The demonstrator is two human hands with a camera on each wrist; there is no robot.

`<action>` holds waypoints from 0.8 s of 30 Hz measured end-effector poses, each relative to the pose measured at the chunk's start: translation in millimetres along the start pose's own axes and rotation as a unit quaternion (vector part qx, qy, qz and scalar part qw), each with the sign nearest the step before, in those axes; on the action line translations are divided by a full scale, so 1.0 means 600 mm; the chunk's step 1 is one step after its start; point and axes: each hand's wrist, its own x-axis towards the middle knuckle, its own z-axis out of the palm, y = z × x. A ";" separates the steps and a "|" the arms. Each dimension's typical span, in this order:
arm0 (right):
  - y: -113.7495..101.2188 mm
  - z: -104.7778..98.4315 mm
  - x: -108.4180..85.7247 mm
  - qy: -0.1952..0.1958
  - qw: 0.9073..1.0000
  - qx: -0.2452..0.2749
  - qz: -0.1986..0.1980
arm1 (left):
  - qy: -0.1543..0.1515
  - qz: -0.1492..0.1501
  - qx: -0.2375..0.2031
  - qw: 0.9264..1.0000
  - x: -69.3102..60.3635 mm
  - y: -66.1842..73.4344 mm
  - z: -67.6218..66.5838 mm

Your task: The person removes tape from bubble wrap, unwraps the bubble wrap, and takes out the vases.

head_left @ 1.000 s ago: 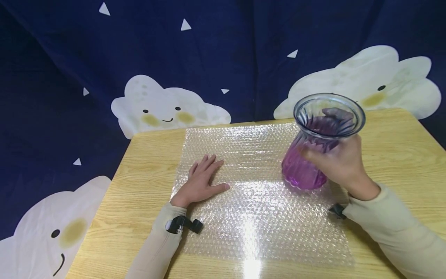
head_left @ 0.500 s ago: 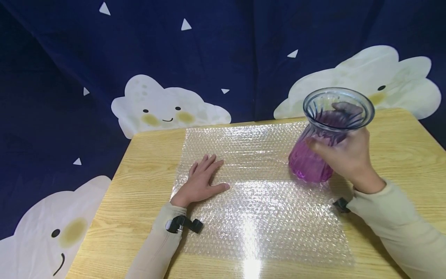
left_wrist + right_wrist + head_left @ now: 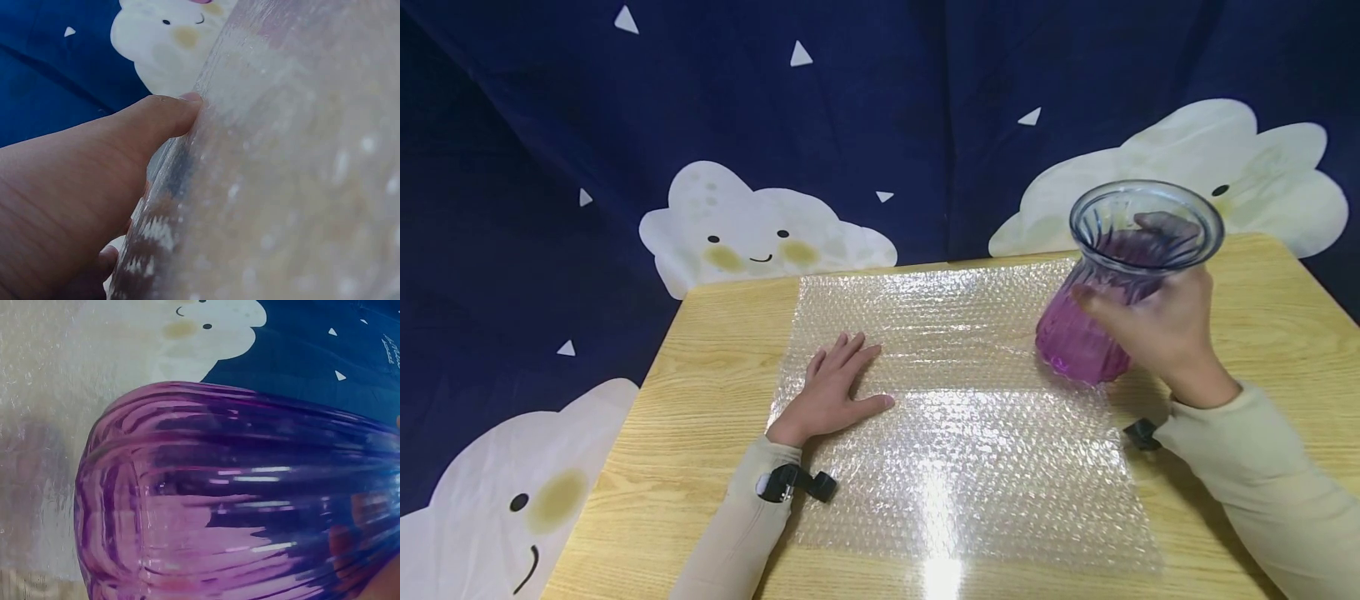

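Note:
My right hand [image 3: 1172, 333] grips a ribbed glass vase [image 3: 1078, 333] round its neck, thumb on the near side and fingers behind, seen through the glass. The vase is purple-pink at the base and bluish-clear at its flared rim; it leans to the right. In the right wrist view the vase's ribbed body [image 3: 187, 494] fills most of the picture. A sheet of bubble wrap [image 3: 970, 483] lies flat below. On its left part rests my left hand [image 3: 831, 392], palm down with fingers spread. The left wrist view shows that thumb [image 3: 169, 115] against the bubble wrap [image 3: 287, 162].
The wooden table [image 3: 655, 442] shows on both sides of the bubble wrap. Behind it hangs a dark blue curtain [image 3: 925, 108] with cloud faces and white triangles. A small black camera [image 3: 805, 482] is strapped to the left wrist.
My right hand has carried the vase to the right and slightly away, toward the right edge of the bubble wrap. The left hand stays where it was.

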 end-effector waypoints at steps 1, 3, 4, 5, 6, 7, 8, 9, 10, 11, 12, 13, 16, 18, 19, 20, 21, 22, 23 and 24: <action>0.000 -0.001 0.001 0.000 1.000 0.003 0.004 | 0.000 0.000 0.000 1.000 0.000 0.000 0.000; 0.000 -0.003 0.003 0.004 1.000 0.010 0.013 | 0.000 0.001 0.000 1.000 0.000 0.000 0.000; 0.000 -0.004 0.004 0.004 1.000 0.012 0.015 | -0.001 0.000 0.001 1.000 0.000 0.000 0.000; -0.001 -0.005 0.005 0.007 1.000 0.012 0.017 | -0.001 0.000 0.001 1.000 0.000 0.000 0.000; 0.000 -0.005 0.006 0.010 1.000 0.012 0.018 | -0.001 0.000 0.001 1.000 0.000 0.001 0.000; 0.000 -0.007 0.007 0.012 1.000 0.008 0.018 | -0.001 -0.001 0.001 1.000 0.000 0.000 0.000; 0.000 -0.007 0.009 0.016 1.000 0.006 0.017 | -0.002 -0.002 0.002 1.000 0.001 -0.001 0.000; 0.002 -0.009 0.010 0.017 1.000 0.002 0.014 | -0.002 -0.003 0.003 1.000 0.001 -0.001 0.000; 0.003 -0.010 0.010 0.021 1.000 -0.002 0.014 | -0.002 -0.003 0.003 1.000 0.001 -0.001 0.001; 0.004 -0.010 0.012 0.025 1.000 -0.004 0.015 | -0.002 -0.003 0.003 1.000 0.001 -0.002 0.001; 0.006 -0.012 0.013 0.026 1.000 -0.007 0.016 | -0.003 -0.004 0.003 1.000 0.002 -0.003 0.001; 0.006 -0.013 0.013 0.027 0.999 -0.009 0.017 | -0.003 -0.004 0.002 1.000 0.002 -0.004 0.002; 0.009 -0.018 0.016 0.030 0.999 -0.015 0.018 | -0.002 -0.003 0.000 1.000 0.002 -0.005 0.002; 0.011 -0.021 0.017 0.029 0.999 -0.020 0.016 | -0.001 -0.002 -0.002 1.000 0.002 -0.005 0.002; 0.012 -0.023 0.017 0.028 0.999 -0.022 0.013 | -0.001 -0.002 -0.003 1.000 0.002 -0.005 0.002; 0.014 -0.025 0.017 0.028 0.999 -0.025 0.011 | 0.000 -0.002 -0.003 1.000 0.002 -0.005 0.002; 0.015 -0.026 0.017 0.028 0.999 -0.028 0.010 | 0.000 -0.002 -0.003 1.000 0.002 -0.005 0.001; 0.017 -0.028 0.017 0.025 0.999 -0.035 0.007 | 0.000 -0.001 -0.003 1.000 0.002 -0.005 0.001; 0.019 -0.029 0.017 0.025 0.999 -0.039 0.006 | 0.000 -0.001 -0.003 1.000 0.002 -0.005 0.001; 0.020 -0.031 0.017 0.024 0.999 -0.044 0.004 | -0.001 -0.001 -0.002 1.000 0.002 -0.005 0.001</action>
